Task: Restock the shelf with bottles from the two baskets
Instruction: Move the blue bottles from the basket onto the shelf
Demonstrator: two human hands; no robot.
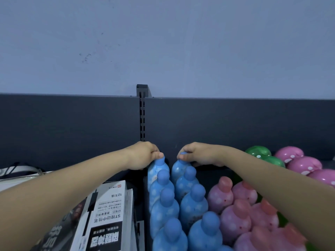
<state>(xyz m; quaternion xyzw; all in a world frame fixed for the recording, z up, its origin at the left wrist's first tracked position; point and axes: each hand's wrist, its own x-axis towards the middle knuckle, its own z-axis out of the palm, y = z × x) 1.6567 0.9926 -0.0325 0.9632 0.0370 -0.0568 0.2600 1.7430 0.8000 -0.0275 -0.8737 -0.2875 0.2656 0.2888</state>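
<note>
Blue bottles are being seated at the rows' back, the left hand (145, 156) and right hand (197, 154) each pinching a cap, releasing likely next.

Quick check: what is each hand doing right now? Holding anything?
Left hand: grips the cap of the left rear blue bottle.
Right hand: grips the cap of the right rear blue bottle.

Left hand (145, 154) pinching rear-left blue bottle (154, 171) by cap, right hand (197, 154) pinching rear-right blue bottle (179, 169) likewise
</note>
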